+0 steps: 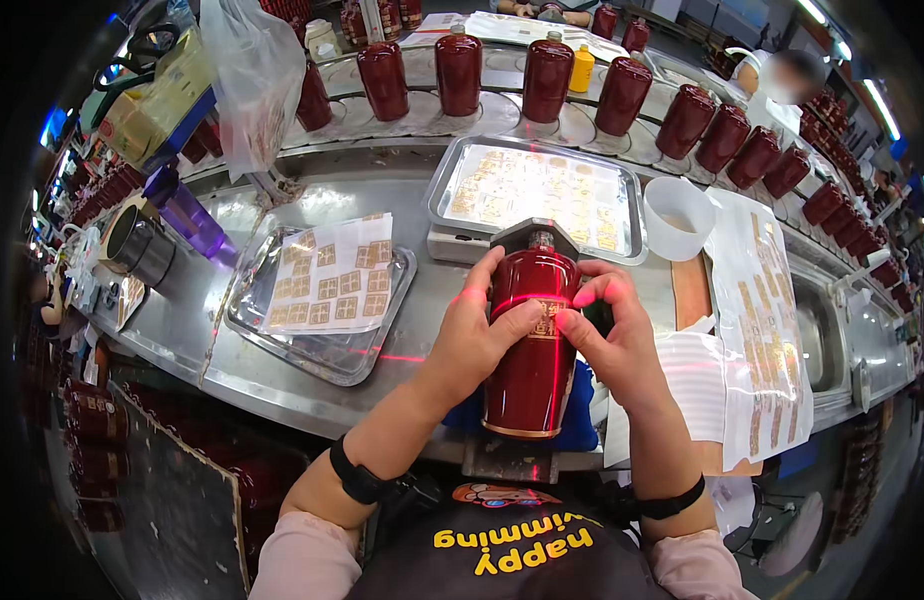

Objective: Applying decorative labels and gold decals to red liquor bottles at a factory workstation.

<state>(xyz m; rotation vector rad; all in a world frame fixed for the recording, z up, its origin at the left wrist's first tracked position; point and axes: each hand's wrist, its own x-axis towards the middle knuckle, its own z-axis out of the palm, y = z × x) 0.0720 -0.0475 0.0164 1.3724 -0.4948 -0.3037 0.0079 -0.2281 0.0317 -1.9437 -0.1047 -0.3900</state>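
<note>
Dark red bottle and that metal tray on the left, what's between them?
The head view shows the left hand, gripping the dark red bottle, then steel tabletop crossed by a red light line, up to the metal tray.

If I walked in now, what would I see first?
Probably the shiny dark-red bottle in the middle, the left hand gripping it, the right hand at its gold label, red light lines crossing it. Next, similar bottles curving across the back, and the metal tray of gold labels beyond the hands.
</note>
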